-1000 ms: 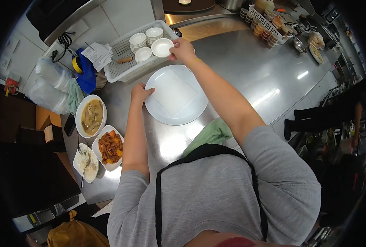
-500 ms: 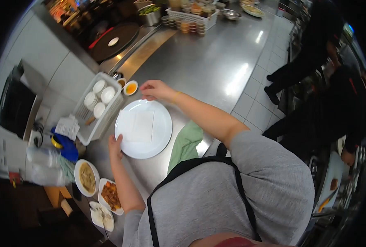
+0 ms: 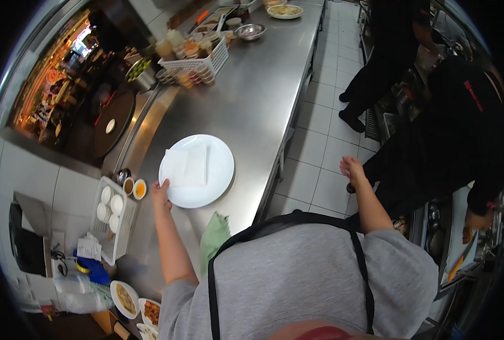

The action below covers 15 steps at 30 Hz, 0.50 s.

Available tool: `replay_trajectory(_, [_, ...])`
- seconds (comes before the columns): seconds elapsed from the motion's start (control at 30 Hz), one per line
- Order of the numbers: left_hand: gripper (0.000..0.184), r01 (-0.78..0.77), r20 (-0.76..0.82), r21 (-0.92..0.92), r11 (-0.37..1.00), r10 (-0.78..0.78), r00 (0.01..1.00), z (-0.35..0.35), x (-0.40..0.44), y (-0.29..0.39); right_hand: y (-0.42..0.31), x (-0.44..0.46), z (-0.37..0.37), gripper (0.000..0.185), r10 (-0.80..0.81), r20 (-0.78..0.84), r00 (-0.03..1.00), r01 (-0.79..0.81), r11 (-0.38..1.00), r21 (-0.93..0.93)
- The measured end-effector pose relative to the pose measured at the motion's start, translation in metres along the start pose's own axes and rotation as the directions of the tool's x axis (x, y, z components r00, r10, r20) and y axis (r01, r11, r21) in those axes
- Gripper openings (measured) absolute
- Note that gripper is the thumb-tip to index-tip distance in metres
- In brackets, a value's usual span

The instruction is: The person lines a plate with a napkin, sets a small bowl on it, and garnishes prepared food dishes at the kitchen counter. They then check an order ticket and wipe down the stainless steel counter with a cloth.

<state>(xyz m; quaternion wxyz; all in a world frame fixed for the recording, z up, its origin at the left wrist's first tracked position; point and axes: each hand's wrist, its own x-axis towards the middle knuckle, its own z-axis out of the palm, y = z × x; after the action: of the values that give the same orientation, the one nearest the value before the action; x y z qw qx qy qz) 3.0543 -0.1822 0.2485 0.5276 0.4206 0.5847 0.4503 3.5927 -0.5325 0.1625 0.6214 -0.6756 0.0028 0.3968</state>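
My left hand (image 3: 161, 195) grips the left rim of a round white plate (image 3: 221, 178), thumb on top. A square white paper napkin (image 3: 194, 166) with a fold lies on the plate. The plate is over the steel counter (image 3: 246, 85). My right hand (image 3: 351, 168) is out to the right above the tiled floor, holding nothing, with its fingers loosely bent and apart. To the left of the plate sit a small cup of orange sauce (image 3: 140, 189) and a cup of brown sauce (image 3: 128, 186). A green cloth (image 3: 214, 233) lies at the counter's near edge.
A white basket (image 3: 124, 226) holds white cups at left. Bowls of food (image 3: 125, 300) stand near me. Farther up are a basket of sauces (image 3: 212, 65), a metal bowl (image 3: 250, 32) and a plate of food (image 3: 285, 11). Two people in black (image 3: 385, 51) work at right.
My right hand has swung from beside the plate far out to the right. My left hand still holds the plate. The view has turned, showing more of the far counter.
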Motion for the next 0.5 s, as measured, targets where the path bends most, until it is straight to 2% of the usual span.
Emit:
replay_trajectory(0.07, [0.041,0.006,0.0,-0.005,1.0,-0.006,1.0,0.056,0.024,-0.008,0.031,0.018,-0.041,0.017,0.114,0.03,0.993,-0.113,0.992,-0.05])
replay_trajectory(0.2, [0.04,-0.021,-0.013,-0.02,1.0,0.02,1.0,0.163,0.057,-0.019,0.034,0.007,-0.044,0.015,0.227,0.064,0.972,-0.203,0.943,-0.262])
replay_trajectory(0.23, [0.04,-0.011,-0.004,-0.022,1.0,0.011,1.0,0.188,0.063,-0.017,0.032,0.013,-0.04,0.015,0.237,0.11,0.965,-0.192,0.929,-0.317])
replay_trajectory(0.3, [0.04,-0.126,0.01,0.139,0.982,0.126,0.992,0.233,0.067,-0.012,0.024,0.023,-0.031,0.017,0.247,0.206,0.947,-0.138,0.89,-0.434])
replay_trajectory(0.33, [0.04,-0.115,0.013,0.139,0.984,0.114,0.993,0.253,0.07,-0.009,0.016,0.029,-0.024,0.018,0.249,0.26,0.933,-0.094,0.866,-0.492])
replay_trajectory(0.4, [0.036,-0.248,0.155,0.232,0.941,0.216,0.964,0.287,0.083,-0.002,-0.004,0.042,-0.012,0.02,0.236,0.31,0.921,-0.062,0.875,-0.481])
replay_trajectory(0.47, [0.032,-0.282,0.206,0.311,0.908,0.225,0.952,0.321,0.101,0.003,-0.03,0.057,0.0,0.022,0.23,0.372,0.899,-0.031,0.882,-0.471])
replay_trajectory(0.5, [0.031,-0.299,0.23,0.37,0.879,0.225,0.947,0.339,0.104,0.013,-0.049,0.063,0.006,0.022,0.152,0.367,0.918,0.022,0.903,-0.428])
